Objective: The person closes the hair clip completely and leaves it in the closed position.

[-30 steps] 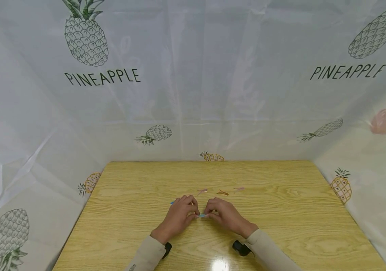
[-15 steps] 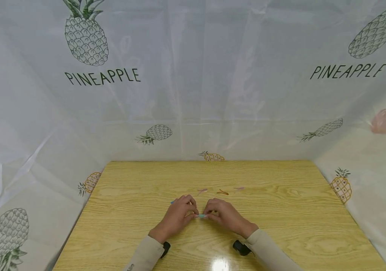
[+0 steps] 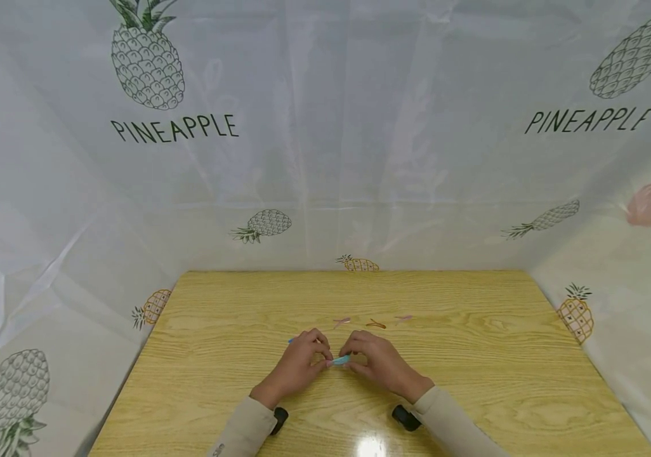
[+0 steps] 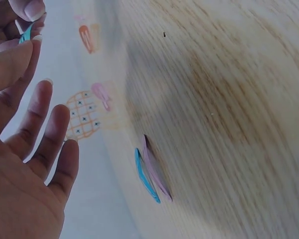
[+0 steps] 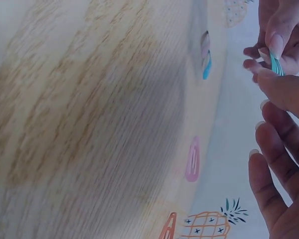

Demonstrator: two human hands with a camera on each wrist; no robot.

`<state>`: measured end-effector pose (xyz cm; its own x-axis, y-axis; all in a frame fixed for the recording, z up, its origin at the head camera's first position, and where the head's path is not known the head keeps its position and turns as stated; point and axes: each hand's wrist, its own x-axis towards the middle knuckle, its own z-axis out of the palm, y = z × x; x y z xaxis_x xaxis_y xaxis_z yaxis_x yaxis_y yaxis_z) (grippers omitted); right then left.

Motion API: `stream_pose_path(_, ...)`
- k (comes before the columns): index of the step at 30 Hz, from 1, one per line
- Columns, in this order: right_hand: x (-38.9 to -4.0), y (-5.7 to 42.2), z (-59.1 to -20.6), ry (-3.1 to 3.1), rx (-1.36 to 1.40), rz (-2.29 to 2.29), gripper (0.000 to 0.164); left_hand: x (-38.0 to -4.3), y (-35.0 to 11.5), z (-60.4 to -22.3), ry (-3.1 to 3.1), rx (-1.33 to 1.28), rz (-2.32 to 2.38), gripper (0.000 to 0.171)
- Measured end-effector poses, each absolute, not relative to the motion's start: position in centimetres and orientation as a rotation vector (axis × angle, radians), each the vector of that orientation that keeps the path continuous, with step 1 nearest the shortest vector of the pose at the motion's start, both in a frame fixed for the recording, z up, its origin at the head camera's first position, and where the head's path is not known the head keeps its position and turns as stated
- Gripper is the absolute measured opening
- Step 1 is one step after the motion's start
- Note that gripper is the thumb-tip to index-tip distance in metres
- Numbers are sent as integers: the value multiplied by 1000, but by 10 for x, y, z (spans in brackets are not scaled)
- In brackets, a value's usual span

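Here, the left hand (image 3: 294, 365) and the right hand (image 3: 382, 362) together pinch a slim, glossy teal clip-like piece (image 3: 341, 360) between thumbs and fingertips, above the wood-grained desk (image 3: 474, 381), roughly midway between its left and right edges. The lower fingers of both hands are loosely spread. Between the hands and the desk's far edge lie a pale pink slotted hair clip (image 5: 191, 167), a brownish-orange slotted hair clip (image 3: 379, 325) and a pinkish-mauve hair clip (image 3: 403, 317). Toward the left edge, a bright blue slim hair clip (image 4: 143, 178) lies just beside a dull mauve one (image 4: 155, 168).
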<state>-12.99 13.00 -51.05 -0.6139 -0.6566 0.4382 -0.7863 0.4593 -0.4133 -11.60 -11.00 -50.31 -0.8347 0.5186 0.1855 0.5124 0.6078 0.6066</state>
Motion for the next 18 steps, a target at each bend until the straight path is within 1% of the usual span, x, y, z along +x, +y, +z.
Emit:
stream_pose_path(11, -131, 124, -511, -2429, 1244, 780, 26, -117, -114, -508, 2637, 842, 1253, 5)
stream_pose_path(18, -131, 121, -513, -2474, 1184, 761, 23, -117, -115, -511, 2693, 823, 1246, 3)
